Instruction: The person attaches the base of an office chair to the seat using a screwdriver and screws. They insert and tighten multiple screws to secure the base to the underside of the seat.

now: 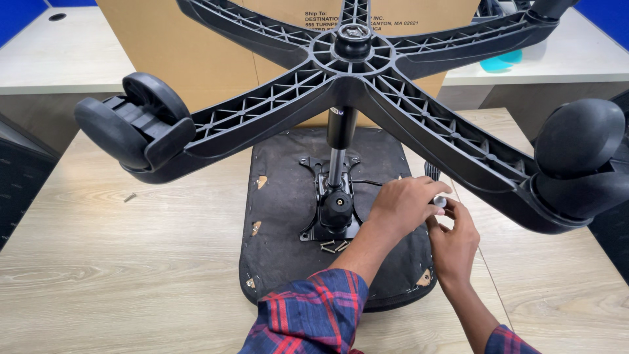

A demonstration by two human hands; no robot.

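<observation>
Both hands low and right of centre, over the right edge of an upturned black chair seat (288, 196) lying flat on the pale wooden worktop (131, 262).

Left hand (401, 204): grip curled narrow, fingers bent down around something at the seat's right edge; pinched between its fingertips, a small silvery round part (440, 202), partly hidden, kind not clear.

Right hand (453, 244): just below and right of the left hand, touching it, fingertips raised to the same small silvery part; grip narrow, closing on the part from beneath. Cannot tell which hand bears the part's weight.

Left of both hands, near the left wrist: black metal mechanism plate (331, 216) bolted at the seat's middle, with a gas-lift column (341, 141) standing upright from it. A few loose screws (334, 246) lying on the seat just left of the left forearm, at the plate's lower edge.

Above both hands: black five-armed chair base (354, 62) on top of the column, one arm passing straight over the hands toward a caster (580, 141) well off to the right. Another caster (134, 124) far to the left. One stray screw (130, 196) on the worktop, well apart to the left.

Behind the base, far from the hands: large brown cardboard box (196, 52).
</observation>
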